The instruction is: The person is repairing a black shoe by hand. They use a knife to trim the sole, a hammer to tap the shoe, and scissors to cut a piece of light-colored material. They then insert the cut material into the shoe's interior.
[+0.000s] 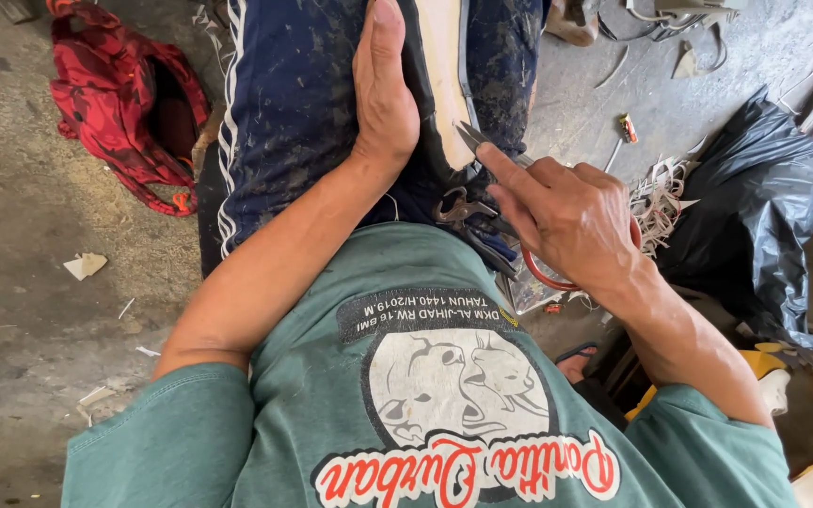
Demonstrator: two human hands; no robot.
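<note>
Green shirt point(331, 395) nearest; left hand point(383, 94) presses the pale sole point(444, 85) lengthwise, right hand point(566, 221) clenches red-handled scissors point(482, 143) at its near edge.

Red patterned backpack point(119, 103) lies open on concrete floor point(21, 282), upper left. Paper scrap point(85, 265) near it, w/ small bits scattered below. Black plastic bag point(755, 216) slumped at right; pile of pale offcut strips point(661, 198) just beside it. Small red-yellow object point(627, 127) on floor further up. Yellow-white item point(773, 376) at lower right, partly hidden. Cables point(670, 19) at top edge.
</note>
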